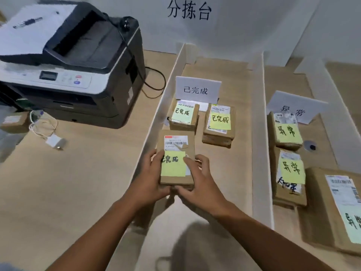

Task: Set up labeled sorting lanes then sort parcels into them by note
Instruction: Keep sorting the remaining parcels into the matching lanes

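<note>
Our left hand [150,173] and right hand [199,178], fingers [155,156] curled, gripped one brown, yellow-noted parcel [175,179]; two far parcels [183,119] and three right-lane parcels [287,132] lay similarly noted.

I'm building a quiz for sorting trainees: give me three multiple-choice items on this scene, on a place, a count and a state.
1. The printer stands: A) left of the middle lane B) in the right lane C) overhead.
2. Parcels lying in the middle lane, held one aside: A) none B) two C) five.
3. The held parcel is: A) gripped by both hands B) lying untouched C) unlabeled.
Answers: A, it sits left of it; B, left parcel and right parcel lie before the sign; A, left hand and right hand grip it.
</note>
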### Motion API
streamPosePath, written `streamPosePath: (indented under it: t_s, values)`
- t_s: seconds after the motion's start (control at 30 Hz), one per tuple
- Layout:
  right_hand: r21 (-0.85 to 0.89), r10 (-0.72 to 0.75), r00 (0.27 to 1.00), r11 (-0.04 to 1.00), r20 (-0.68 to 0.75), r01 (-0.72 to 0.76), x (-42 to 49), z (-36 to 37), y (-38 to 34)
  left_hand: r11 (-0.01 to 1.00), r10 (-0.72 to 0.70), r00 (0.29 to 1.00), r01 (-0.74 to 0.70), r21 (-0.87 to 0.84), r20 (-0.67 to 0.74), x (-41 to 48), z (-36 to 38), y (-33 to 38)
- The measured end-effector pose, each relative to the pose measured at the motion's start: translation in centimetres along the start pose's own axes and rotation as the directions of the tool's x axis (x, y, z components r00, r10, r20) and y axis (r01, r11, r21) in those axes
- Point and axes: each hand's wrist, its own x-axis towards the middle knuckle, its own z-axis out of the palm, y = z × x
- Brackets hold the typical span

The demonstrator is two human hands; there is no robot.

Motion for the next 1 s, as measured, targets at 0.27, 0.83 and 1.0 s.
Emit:
streamPosePath:
  t_s: [0.27,0.83,1.0]
  values:
    - [-0.098,0.072,0.994,0.992,-0.077,-0.079,3.1,3.4,2.4,0.998,-0.038,0.992,0.032,0.053,0.118,4.3,2.4,-4.7]
    - [-0.278,0.172,0.792,0.875,-0.586,-0.396,-15.7,-19.0,-8.7,0.743,0.666,0.703,-0.655,-0.140,0.247,4.5,-3.7,18.5]
    - [-0.274,0.114,0.660,0.848,-0.743,-0.454,-30.7,-25.0,-10.1,0.505,0.859,0.448,-0.822,-0.262,0.249,-1.7,0.8,32.3]
